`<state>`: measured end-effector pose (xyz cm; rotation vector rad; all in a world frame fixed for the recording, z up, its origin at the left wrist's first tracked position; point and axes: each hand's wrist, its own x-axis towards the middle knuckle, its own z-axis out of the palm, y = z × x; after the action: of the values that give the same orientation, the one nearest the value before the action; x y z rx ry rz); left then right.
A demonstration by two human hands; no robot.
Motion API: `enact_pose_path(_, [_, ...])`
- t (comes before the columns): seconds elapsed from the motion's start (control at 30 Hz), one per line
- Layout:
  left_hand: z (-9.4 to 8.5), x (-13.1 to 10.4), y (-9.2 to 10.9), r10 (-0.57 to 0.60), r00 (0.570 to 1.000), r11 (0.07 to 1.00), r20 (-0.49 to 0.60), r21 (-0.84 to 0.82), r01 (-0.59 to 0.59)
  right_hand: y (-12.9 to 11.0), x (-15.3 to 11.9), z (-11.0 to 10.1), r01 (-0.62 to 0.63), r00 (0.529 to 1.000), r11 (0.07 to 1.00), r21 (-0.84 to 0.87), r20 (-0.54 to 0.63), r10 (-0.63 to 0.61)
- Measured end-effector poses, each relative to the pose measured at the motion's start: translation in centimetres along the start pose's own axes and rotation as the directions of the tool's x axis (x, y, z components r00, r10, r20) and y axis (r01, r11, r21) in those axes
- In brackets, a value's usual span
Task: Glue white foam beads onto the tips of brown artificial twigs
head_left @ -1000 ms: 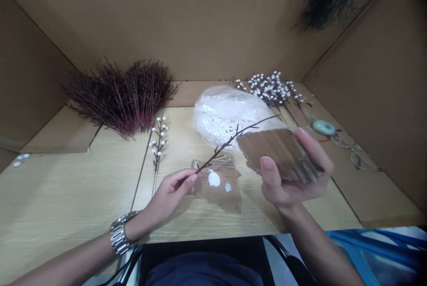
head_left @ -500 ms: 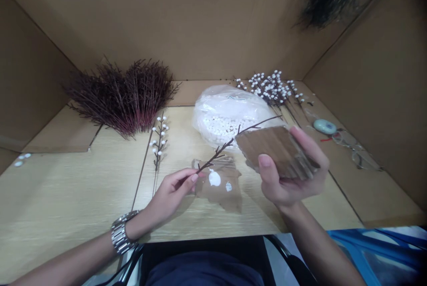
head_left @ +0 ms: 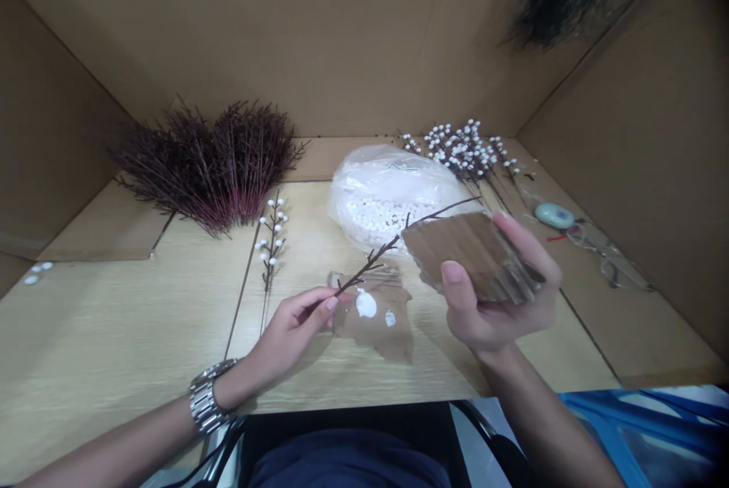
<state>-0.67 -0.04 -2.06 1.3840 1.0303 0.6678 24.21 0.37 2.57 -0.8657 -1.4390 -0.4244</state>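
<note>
My left hand (head_left: 304, 321) pinches a thin brown artificial twig (head_left: 373, 254), which slants up to the right. The twig's far end passes by the upper edge of a piece of corrugated cardboard (head_left: 470, 253). That cardboard is gripped by my right hand (head_left: 501, 306), thumb in front and fingers around its right side. Below the twig, a flat cardboard scrap (head_left: 392, 344) lies on the table, bearing a blob of white glue (head_left: 366, 303) and a smaller white smear. Left of it rests a finished-looking twig with white berries (head_left: 273, 234). No berries show on the held twig.
A dense bundle of dark twigs (head_left: 210, 162) lies at the back left. A clear plastic bag (head_left: 392, 192) of white beads stands mid-back, with white-berried stems (head_left: 467, 146) behind it. Eyeglasses (head_left: 609, 253) and a light-blue oval object (head_left: 553, 215) lie right. Cardboard walls (head_left: 342, 40) surround the table.
The cardboard piece in my right hand has shifted up very slightly. My left hand and the twig look unmoved.
</note>
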Motion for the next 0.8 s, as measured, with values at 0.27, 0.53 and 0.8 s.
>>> enact_pose_path(0.27, [-0.08,-0.04,0.06,-0.012,1.0,1.0,0.002,-0.018,0.012,-0.15,-0.21,-0.03,-0.041,0.999,0.999,0.023,0.028,0.04])
enact_pose_path(0.53, [-0.04,-0.06,0.02,-0.008,1.0,1.0,0.009,-0.006,0.008,-0.22,-0.17,-0.06,-0.052,0.999,0.999,0.002,0.016,0.052])
enact_pose_path(0.8, [-0.12,0.08,-0.12,-0.005,1.0,1.0,0.011,-0.003,0.005,-0.28,-0.2,-0.03,-0.07,0.998,0.997,0.033,0.001,0.07])
